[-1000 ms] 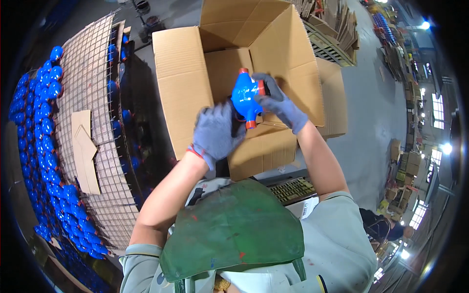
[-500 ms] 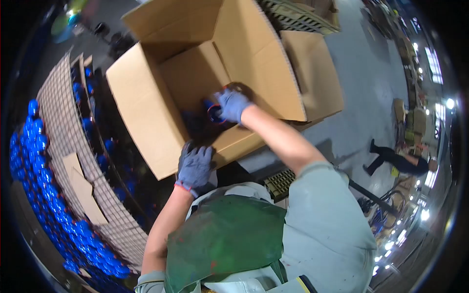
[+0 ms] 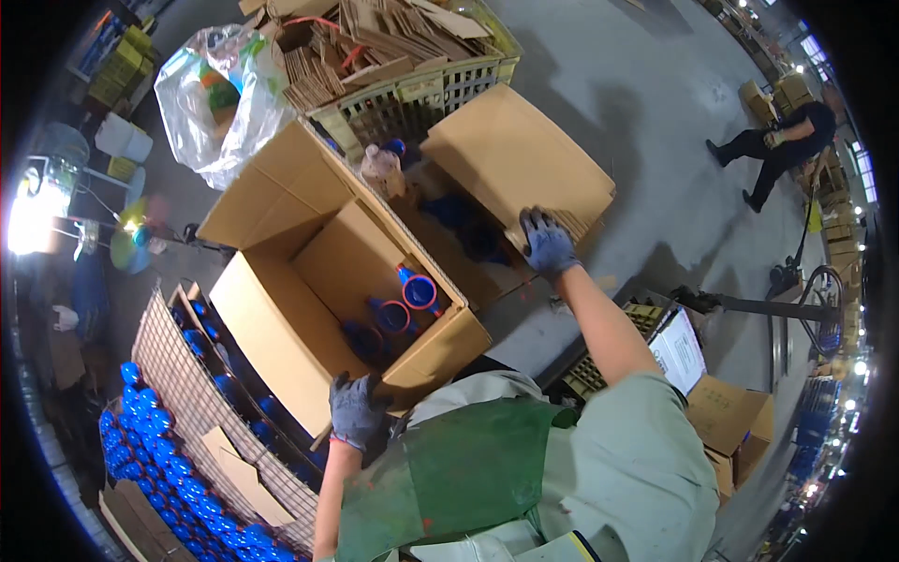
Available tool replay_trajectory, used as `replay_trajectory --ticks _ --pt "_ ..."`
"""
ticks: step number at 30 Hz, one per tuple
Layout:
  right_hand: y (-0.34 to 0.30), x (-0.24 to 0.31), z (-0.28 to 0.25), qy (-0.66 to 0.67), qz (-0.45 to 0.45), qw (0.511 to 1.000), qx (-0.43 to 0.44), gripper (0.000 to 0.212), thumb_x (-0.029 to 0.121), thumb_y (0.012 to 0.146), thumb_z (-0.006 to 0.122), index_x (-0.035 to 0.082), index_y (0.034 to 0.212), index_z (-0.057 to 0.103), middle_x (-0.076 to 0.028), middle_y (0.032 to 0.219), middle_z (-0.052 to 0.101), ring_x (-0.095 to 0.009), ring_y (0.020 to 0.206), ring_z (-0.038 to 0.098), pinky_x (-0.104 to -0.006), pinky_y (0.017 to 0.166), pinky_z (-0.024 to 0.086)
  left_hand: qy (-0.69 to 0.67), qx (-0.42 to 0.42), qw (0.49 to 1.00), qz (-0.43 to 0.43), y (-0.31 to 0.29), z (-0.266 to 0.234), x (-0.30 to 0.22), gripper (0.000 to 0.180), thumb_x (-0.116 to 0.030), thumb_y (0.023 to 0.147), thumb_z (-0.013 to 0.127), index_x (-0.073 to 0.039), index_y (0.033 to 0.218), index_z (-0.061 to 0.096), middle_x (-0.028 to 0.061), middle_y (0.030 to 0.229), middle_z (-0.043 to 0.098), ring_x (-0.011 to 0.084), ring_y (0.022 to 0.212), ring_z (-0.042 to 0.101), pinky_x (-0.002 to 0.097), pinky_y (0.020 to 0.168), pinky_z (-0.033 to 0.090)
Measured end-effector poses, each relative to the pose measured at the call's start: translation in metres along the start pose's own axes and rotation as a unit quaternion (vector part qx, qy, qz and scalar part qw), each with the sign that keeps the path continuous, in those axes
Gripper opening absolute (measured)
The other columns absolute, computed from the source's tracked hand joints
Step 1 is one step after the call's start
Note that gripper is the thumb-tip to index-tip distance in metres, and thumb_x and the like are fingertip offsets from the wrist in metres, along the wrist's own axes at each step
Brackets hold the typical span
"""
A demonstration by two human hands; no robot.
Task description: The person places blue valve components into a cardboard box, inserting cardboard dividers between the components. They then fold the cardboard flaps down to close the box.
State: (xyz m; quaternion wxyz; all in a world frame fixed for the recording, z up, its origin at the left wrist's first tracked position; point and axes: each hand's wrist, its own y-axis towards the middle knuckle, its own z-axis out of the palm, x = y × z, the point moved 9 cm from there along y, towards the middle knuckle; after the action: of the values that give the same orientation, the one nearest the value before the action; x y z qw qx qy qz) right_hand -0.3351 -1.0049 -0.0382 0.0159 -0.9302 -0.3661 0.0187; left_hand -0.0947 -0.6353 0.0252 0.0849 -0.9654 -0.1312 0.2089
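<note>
A cardboard box [image 3: 272, 309] stands in front of me with its top flaps up. Inside lie several blue cup-shaped pieces with red rims [image 3: 419, 292]. My gloved left hand [image 3: 357, 412] rests at the box's near corner, fingers apart, and holds nothing that I can see. To the right, my gloved right hand [image 3: 549, 244] lies with fingers spread on the lower edge of a flat cardboard panel [image 3: 520, 155]. Beneath that panel's left side, more blue pieces [image 3: 451, 214] sit partly in shadow. The underside of the right hand is hidden.
Cardboard scraps fill a pale crate [image 3: 403, 108] at the back, beside a clear plastic bag [image 3: 225, 103]. Stacked blue pieces [image 3: 154, 440] and a mesh panel [image 3: 225, 403] stand on the left. A person [image 3: 787, 140] stands far right. An open carton [image 3: 730, 421] is at lower right.
My right hand has left the box and the blue piece in it and moved right to the cardboard panel. The left hand stays at the near corner. The view has shifted.
</note>
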Motion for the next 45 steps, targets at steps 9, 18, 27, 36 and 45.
replay_trajectory --ticks 9,18,27,36,45 --pt "0.018 -0.041 -0.094 -0.119 0.06 0.99 0.041 0.065 0.025 0.083 0.061 0.026 0.146 0.041 -0.017 0.15 0.032 -0.035 0.117 0.051 -0.0479 0.088 0.049 0.04 -0.008 0.999 -0.016 -0.004 0.006 0.004 0.048 -0.035 0.072 0.074 -0.009 0.112 0.065 0.013 0.103 0.068 0.033 0.102 0.061 0.047 0.107 0.033" --pt "-0.038 -0.034 -0.047 -0.038 0.086 0.995 -0.037 0.052 0.034 0.08 0.063 0.009 0.125 0.061 -0.017 0.148 0.039 -0.035 0.131 0.042 -0.0507 0.102 0.039 0.029 0.026 0.999 -0.022 -0.006 0.012 0.008 0.043 -0.033 0.078 0.068 -0.013 0.116 0.063 0.0137 0.105 0.069 0.0355 0.108 0.058 0.047 0.108 0.031" --pt "-0.166 -0.019 -0.254 0.531 0.125 0.684 -0.484 0.03 0.007 0.082 0.067 0.004 0.112 0.065 -0.015 0.104 0.066 -0.031 0.091 0.063 -0.0395 0.079 0.052 -0.627 -0.023 0.779 -0.025 0.009 -0.034 0.029 0.044 -0.019 0.094 0.061 -0.004 0.134 0.051 0.0066 0.128 0.056 0.0187 0.118 0.052 0.0355 0.103 0.041" --pt "-0.109 0.166 -0.213 0.567 -0.03 0.778 -0.268 0.023 0.012 0.092 0.06 -0.004 0.107 0.062 -0.01 0.099 0.064 -0.023 0.1 0.059 -0.0343 0.092 0.049 -0.634 -0.225 0.733 -0.104 -0.044 -0.182 0.089 0.035 -0.023 0.093 0.062 0.002 0.117 0.064 0.0062 0.105 0.069 0.0137 0.096 0.064 0.027 0.088 0.048" --pt "-0.049 0.211 -0.154 0.231 0.024 0.969 -0.079 0.029 0.03 0.089 0.059 0.004 0.101 0.064 -0.023 0.089 0.066 -0.043 0.085 0.062 -0.0472 0.076 0.051 -0.634 -0.468 0.573 -0.225 -0.176 -0.141 0.229 0.038 -0.029 0.095 0.06 0.0 0.119 0.06 0.0102 0.108 0.066 0.0209 0.094 0.064 0.033 0.082 0.052"
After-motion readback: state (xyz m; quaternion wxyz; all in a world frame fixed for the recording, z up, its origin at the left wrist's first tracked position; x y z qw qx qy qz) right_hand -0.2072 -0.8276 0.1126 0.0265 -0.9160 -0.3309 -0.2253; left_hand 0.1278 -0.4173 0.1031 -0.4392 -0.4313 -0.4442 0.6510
